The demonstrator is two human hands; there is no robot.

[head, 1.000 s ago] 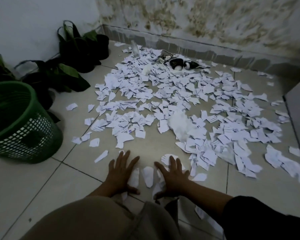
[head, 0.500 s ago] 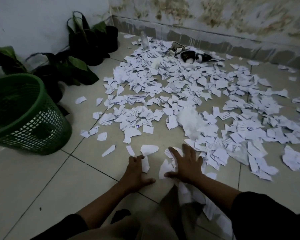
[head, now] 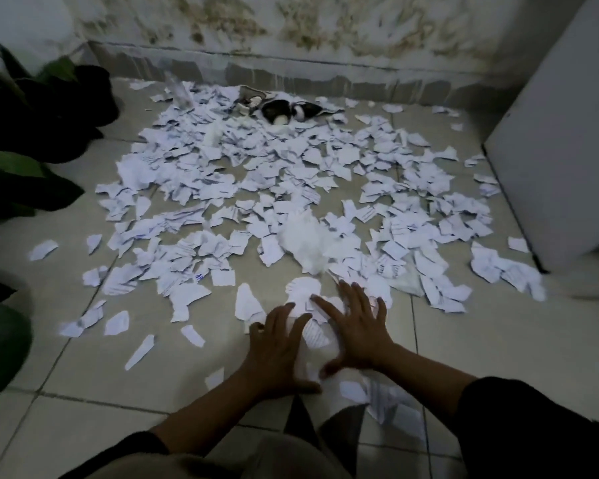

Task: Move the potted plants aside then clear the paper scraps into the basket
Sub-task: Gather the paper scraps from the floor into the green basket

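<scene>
While both hands lay flat with fingers spread on the torn white paper scraps (head: 291, 188) at the lower centre, the left hand (head: 277, 350) and right hand (head: 357, 330) held nothing yet. A good scoop, I think, needed the palms drawn together under the pile before lifting it. The green plastic mesh basket (head: 0, 344) stood at the left edge, below the dark potted plants (head: 32, 133). Compared with half a second earlier, the hands were closer together and the basket had slid nearly out of view.

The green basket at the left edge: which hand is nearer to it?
The left hand. It lies flat on the paper scraps in the lower middle, on the side toward the green basket. The right hand lies just beyond it, farther from the basket.
</scene>
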